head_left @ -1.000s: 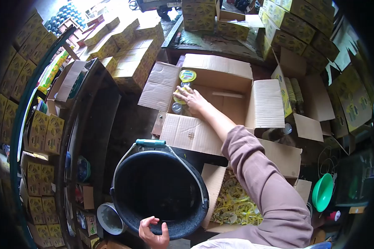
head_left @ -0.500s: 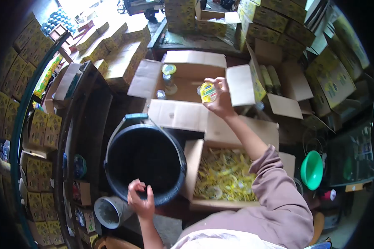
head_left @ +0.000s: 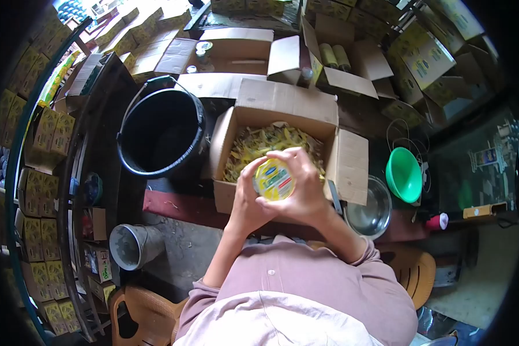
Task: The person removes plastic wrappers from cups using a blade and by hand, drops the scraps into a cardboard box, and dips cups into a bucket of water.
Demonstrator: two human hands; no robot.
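Note:
In front of my chest, both hands hold a round cup with a yellow and green printed lid (head_left: 274, 180). My left hand (head_left: 247, 199) wraps its left side, and my right hand (head_left: 305, 187) grips its top and right side. Behind and below the cup stands an open cardboard box (head_left: 288, 105) full of yellow strips. Farther off, another open carton (head_left: 236, 36) has a few cups at its left end. A black bucket (head_left: 162, 132) with its handle raised stands left of the strip box.
A green bowl (head_left: 403, 175) and a metal bowl (head_left: 370, 209) lie to the right, near a knife (head_left: 334, 197). A grey pail (head_left: 134, 247) stands at lower left. Orange chairs (head_left: 406, 268) flank me. Stacked printed cartons (head_left: 40, 193) line the left; an open carton (head_left: 352, 86) holds rolls.
My right hand has brought the cup from the far carton back toward my chest. My left hand has moved from beside the bucket onto the cup. The view has tilted down.

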